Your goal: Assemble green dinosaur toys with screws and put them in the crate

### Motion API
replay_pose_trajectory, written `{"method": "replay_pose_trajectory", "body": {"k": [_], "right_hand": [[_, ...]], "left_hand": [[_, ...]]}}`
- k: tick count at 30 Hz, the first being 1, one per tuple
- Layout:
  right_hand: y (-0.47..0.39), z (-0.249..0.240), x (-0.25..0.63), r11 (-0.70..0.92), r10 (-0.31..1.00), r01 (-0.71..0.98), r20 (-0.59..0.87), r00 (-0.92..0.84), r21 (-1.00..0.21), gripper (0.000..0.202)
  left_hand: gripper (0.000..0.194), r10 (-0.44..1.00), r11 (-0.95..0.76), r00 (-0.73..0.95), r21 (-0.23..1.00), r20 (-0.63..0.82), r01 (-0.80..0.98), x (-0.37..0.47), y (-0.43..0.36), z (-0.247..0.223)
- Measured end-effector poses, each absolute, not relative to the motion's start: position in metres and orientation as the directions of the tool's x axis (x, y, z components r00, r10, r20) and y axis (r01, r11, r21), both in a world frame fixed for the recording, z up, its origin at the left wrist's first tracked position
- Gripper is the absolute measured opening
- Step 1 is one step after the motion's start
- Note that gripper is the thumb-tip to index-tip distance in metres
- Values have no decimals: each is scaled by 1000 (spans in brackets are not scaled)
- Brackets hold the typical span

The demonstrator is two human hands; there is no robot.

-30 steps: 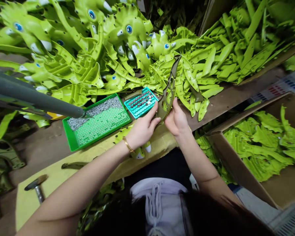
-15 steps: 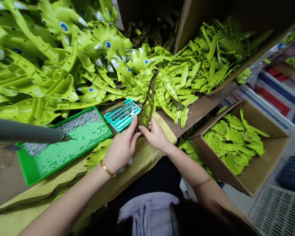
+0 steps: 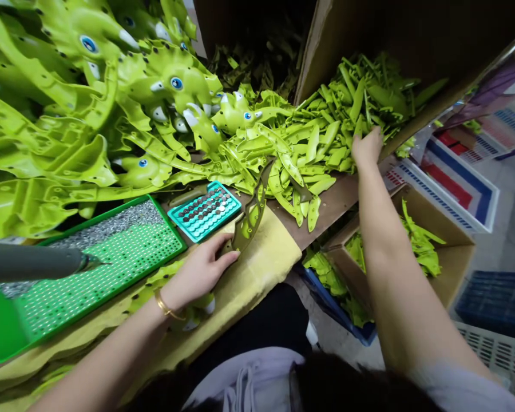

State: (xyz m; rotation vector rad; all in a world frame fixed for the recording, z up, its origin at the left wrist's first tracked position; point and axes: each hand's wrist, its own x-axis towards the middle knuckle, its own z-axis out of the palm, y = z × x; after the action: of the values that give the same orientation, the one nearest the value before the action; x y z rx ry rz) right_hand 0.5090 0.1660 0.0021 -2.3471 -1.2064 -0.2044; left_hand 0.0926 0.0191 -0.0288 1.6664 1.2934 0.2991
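Observation:
Between the thumb and fingers of my left hand (image 3: 203, 269) is a curved, dark olive plastic piece (image 3: 251, 214) with cut-out openings, its tip pointing up and away from me. My right hand (image 3: 368, 147) reaches out to the edge of a heap of lime-green plastic parts (image 3: 326, 140). Its fingertips are hidden among the pieces, so whether they grip one does not show. Just beyond my left hand lies a turquoise tray (image 3: 197, 233) with small round metal discs in rows. A yellow cloth (image 3: 278, 240) is spread beneath the held piece.
A green perforated tray (image 3: 154, 252) holds many small screws, with a grey tool (image 3: 30, 260) above it. Lime-green dinosaur-head shells (image 3: 175, 86) are piled at the back left. On the right stand a cardboard box (image 3: 450, 252) of green parts and a white-rimmed crate (image 3: 487, 200).
My right hand has let go of the dark olive piece and moved right to the green heap. My left hand keeps the piece and sits slightly lower and further left in view.

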Motion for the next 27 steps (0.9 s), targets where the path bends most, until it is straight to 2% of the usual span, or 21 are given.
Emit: {"method": "replay_pose_trajectory", "body": {"k": [3,5,8,11,13,15,17,20,22,23,24,27], "right_hand": [[192,-10,539,-648,649,698,260,715,-305,61],[197,-24,536,-638,663,714,264,700,-290,55],[193,-35,520,-591,692,751,291,660,-296,41],[188,-28,510,-539,666,774,395,633,-333,32],[188,-15,508,-481,628,784,471,620,-392,31],[188,1,503,-342,646,793,487,588,-505,34],[179,15,487,-146,719,720,427,548,-678,41],[143,25,442,58,900,406,224,374,-912,46],[107,21,405,83,983,203,113,146,-976,44],[88,16,387,80,995,162,89,47,-984,33],[70,9,370,58,998,178,53,-33,-982,26],[30,-15,332,-18,972,360,-101,-212,-933,52]], "left_hand": [[55,836,42,404,777,-372,628,85,15,-35],[57,838,53,385,759,-387,649,80,14,-38],[64,822,75,375,735,-428,674,73,13,-38],[64,794,71,403,728,-455,682,69,11,-36],[60,785,61,419,731,-456,680,67,9,-34],[55,776,61,432,737,-460,673,63,7,-32],[52,760,79,444,746,-474,662,60,4,-32],[48,734,133,457,765,-503,630,56,1,-33],[44,710,179,468,778,-526,603,56,0,-35],[42,702,195,469,778,-536,597,56,0,-37],[41,700,201,464,773,-543,602,57,0,-39],[38,697,216,454,767,-555,605,61,1,-45]]}}
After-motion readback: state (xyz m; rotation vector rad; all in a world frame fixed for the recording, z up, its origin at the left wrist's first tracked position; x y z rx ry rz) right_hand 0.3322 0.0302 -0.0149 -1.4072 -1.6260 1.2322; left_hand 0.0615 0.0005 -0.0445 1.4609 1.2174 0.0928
